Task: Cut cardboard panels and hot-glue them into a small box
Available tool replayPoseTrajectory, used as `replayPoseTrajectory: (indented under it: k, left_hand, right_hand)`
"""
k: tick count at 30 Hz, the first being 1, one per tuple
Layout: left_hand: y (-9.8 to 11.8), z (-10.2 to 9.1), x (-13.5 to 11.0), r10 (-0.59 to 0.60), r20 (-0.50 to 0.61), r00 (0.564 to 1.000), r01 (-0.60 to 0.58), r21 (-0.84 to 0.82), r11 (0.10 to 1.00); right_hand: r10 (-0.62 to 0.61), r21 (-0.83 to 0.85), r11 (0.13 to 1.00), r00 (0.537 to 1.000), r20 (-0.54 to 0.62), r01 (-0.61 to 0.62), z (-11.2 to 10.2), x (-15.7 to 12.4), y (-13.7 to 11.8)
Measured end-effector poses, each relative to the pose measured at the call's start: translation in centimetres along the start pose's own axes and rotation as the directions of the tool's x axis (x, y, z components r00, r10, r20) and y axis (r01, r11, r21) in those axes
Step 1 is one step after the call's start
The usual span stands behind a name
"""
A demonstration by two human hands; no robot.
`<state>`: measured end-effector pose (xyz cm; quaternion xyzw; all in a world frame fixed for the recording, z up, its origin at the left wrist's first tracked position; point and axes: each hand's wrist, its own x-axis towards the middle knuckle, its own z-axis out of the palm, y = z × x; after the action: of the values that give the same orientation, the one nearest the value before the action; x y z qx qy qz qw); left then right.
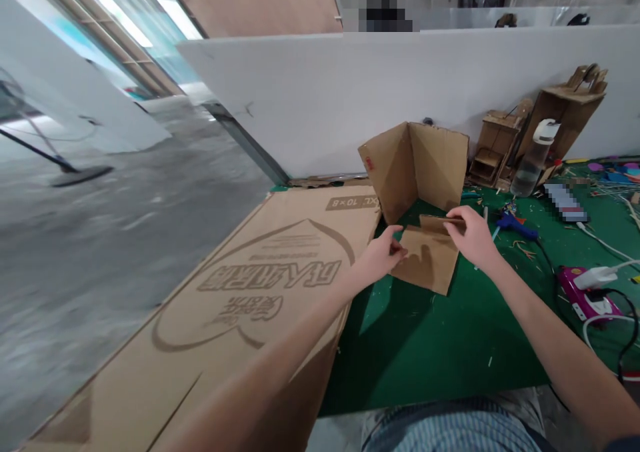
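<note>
Both my hands on one small cardboard piece, over the green mat.

My left hand (381, 255) pinches the left edge of the cardboard piece (425, 260) to steady it; my right hand (470, 233) closes on its top fold, bending it. Big flattened box (240, 305) lies left, folded cardboard corner (415, 165) stands behind, glue gun (515, 225) lies right.

Both forearms are bare from the lower picture edge to the wrists, with no sleeve, watch, band or glove on them. The left hand (383, 255) and right hand (473, 235) are uncovered, and no ring can be made out. At the bottom edge, the lap shows a garment (450, 429) of light fabric with fine blue-and-white stripes.
</note>
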<state>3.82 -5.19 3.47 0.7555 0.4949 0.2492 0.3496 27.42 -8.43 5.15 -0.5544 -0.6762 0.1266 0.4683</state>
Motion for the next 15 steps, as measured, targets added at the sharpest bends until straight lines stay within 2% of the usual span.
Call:
replayPoseTrajectory:
  k: [2,4,5,6,7,8,9,10,12,13,14,15]
  left_hand:
    - [-0.2,0.2,1.1,0.046,-0.011,0.999,-0.043,0.178,0.983]
    - [-0.3,-0.5,1.7,0.153,-0.152,0.976,-0.1,0.308,0.946]
    - [-0.2,-1.1,2.0,0.221,-0.281,0.934,-0.117,0.345,0.931]
    - [-0.2,-1.7,2.3,0.282,-0.425,0.86,-0.126,0.36,0.925]
    - [-0.3,-2.3,2.9,0.325,-0.554,0.767,-0.138,0.353,0.925]
    - [-0.5,-2.9,3.6,0.339,-0.648,0.682,-0.16,0.321,0.934]
    - [-0.8,-3.4,4.5,0.323,-0.693,0.644,-0.199,0.256,0.946]
    - [-1.1,-3.7,5.5,0.286,-0.689,0.666,-0.245,0.161,0.956]
    - [-1.9,-3.9,7.6,0.162,-0.587,0.793,-0.278,-0.112,0.954]
    - [-2.3,-3.7,8.5,0.106,-0.521,0.847,-0.256,-0.224,0.94]
    - [-2.6,-3.5,9.2,0.06,-0.473,0.879,-0.223,-0.299,0.928]
    - [-2.8,-3.3,9.6,0.026,-0.448,0.893,-0.197,-0.338,0.92]
  right_hand:
    - [0.068,0.04,0.997,0.997,-0.031,-0.067,-1.4,-0.3,0.5]
    - [0.165,0.061,0.984,0.986,0.015,-0.165,-2.9,-0.9,1.0]
    - [0.209,0.058,0.975,0.974,0.085,-0.214,-3.4,-1.4,1.1]
    - [0.242,0.05,0.966,0.955,0.173,-0.254,-3.8,-1.8,1.2]
    - [0.258,0.041,0.96,0.928,0.27,-0.278,-3.9,-2.4,1.1]
    - [0.256,0.032,0.958,0.895,0.365,-0.286,-3.8,-2.9,1.0]
    - [0.235,0.019,0.962,0.862,0.45,-0.273,-3.4,-3.4,0.8]
    - [0.201,0.0,0.972,0.83,0.521,-0.235,-2.9,-3.9,0.6]
    - [0.128,-0.072,0.992,0.774,0.62,-0.106,-1.5,-4.7,0.2]
    - [0.108,-0.116,0.992,0.761,0.639,-0.043,-0.8,-5.0,0.0]
    - [0.098,-0.16,0.987,0.759,0.644,0.008,-0.2,-5.3,0.0]
    - [0.098,-0.2,0.979,0.766,0.635,0.041,0.3,-5.5,0.0]
